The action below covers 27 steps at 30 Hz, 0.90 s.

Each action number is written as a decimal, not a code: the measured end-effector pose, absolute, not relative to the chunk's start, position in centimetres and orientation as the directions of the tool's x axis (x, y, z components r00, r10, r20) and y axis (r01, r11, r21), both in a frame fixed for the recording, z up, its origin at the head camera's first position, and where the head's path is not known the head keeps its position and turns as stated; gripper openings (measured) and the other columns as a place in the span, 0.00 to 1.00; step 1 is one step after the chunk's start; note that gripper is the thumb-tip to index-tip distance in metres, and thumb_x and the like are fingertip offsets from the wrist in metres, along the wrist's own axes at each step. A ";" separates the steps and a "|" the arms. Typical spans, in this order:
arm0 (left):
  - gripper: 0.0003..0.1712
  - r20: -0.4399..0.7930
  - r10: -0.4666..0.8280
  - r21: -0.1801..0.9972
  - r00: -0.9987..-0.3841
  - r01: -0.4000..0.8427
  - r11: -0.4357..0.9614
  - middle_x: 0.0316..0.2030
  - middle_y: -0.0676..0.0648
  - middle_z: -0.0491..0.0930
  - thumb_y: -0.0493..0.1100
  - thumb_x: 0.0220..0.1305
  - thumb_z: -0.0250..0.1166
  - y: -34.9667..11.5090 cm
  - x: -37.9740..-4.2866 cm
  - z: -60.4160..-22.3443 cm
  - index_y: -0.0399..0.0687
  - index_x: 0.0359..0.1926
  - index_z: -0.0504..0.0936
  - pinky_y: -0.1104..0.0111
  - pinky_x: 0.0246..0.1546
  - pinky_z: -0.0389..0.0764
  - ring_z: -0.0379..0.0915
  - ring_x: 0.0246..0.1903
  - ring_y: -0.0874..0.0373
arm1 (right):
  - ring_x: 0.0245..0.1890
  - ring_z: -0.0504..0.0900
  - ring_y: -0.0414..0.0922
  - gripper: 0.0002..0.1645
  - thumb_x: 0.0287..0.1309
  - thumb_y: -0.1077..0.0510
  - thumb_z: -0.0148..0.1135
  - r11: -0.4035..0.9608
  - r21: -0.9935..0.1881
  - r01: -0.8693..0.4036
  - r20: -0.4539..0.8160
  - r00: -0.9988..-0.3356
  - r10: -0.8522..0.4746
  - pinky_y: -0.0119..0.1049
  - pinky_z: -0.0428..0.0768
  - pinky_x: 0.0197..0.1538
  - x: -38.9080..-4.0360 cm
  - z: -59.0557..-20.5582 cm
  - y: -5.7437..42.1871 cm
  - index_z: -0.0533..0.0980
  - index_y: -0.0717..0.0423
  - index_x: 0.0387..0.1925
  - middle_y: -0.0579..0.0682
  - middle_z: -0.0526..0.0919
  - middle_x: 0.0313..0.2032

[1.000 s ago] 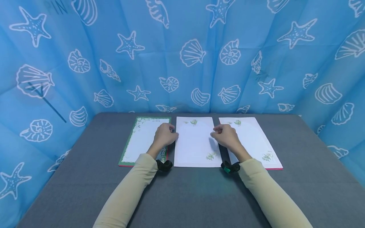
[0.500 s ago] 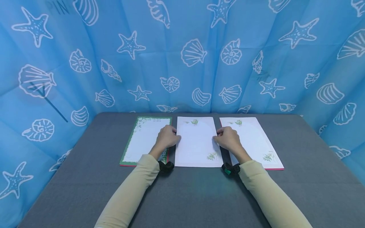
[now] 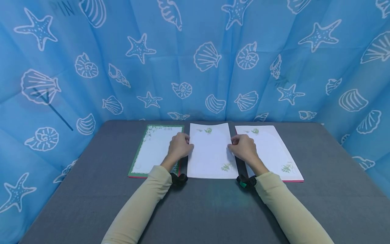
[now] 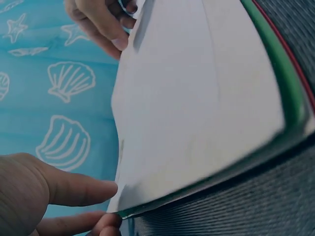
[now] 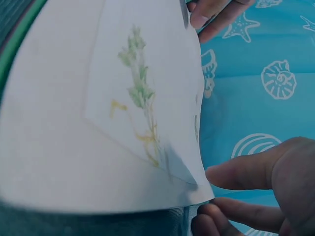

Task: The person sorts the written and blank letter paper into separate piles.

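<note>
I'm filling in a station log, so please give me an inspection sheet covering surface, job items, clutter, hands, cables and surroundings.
Surface: dark grey table, with three papers side by side.
Job items: middle paper, white with green plant prints, bowed in the wrist views; green-bordered paper to its left; plant-printed right paper, red showing along its near edge.
Clutter: nothing seen.
Hands: left hand pinches the middle paper's left edge, right hand its right edge.
Cables: nothing seen.
Surroundings: blue curtain with white seashell and starfish prints, behind the table.
</note>
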<state>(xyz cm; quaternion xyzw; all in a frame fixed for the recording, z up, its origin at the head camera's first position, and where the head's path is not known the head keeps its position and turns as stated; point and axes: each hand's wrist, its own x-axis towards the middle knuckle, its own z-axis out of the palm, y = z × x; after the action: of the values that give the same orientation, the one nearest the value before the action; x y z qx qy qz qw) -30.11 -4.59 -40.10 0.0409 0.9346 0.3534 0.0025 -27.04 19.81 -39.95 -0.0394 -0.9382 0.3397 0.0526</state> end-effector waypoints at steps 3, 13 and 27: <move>0.14 0.040 0.049 0.686 -0.998 0.063 0.724 0.28 0.49 0.79 0.36 0.61 0.67 -4.6 -30.2 -40.0 0.37 0.48 0.86 0.64 0.26 0.75 0.75 0.26 0.55 | 0.31 0.81 0.50 0.19 0.60 0.62 0.66 0.734 -0.679 0.028 0.095 -0.988 0.125 0.39 0.76 0.33 -27.1 -40.0 19.8 0.81 0.68 0.51 0.58 0.84 0.35; 0.16 0.027 0.026 0.712 -0.999 0.037 0.701 0.32 0.46 0.86 0.37 0.61 0.69 -4.9 -30.2 -38.9 0.40 0.50 0.86 0.61 0.32 0.82 0.83 0.30 0.53 | 0.35 0.83 0.50 0.14 0.63 0.63 0.65 0.639 -0.768 0.028 0.090 -0.984 0.152 0.34 0.78 0.34 -27.1 -39.7 19.8 0.83 0.67 0.48 0.58 0.85 0.36; 0.17 0.031 0.056 0.778 -0.998 0.059 0.626 0.36 0.46 0.87 0.39 0.63 0.69 -4.2 -30.3 -37.7 0.40 0.52 0.85 0.59 0.35 0.83 0.84 0.33 0.53 | 0.36 0.82 0.48 0.16 0.66 0.63 0.61 0.557 -0.829 0.047 0.077 -0.977 0.197 0.31 0.78 0.35 -26.6 -38.3 20.7 0.81 0.67 0.52 0.61 0.84 0.41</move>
<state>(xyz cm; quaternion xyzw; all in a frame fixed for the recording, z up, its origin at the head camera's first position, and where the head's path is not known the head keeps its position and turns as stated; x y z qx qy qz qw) -30.33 -4.18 -37.73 0.0319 0.9016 0.4315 -0.0022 -26.58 20.74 -38.32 -0.0693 -0.8787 0.4654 0.0808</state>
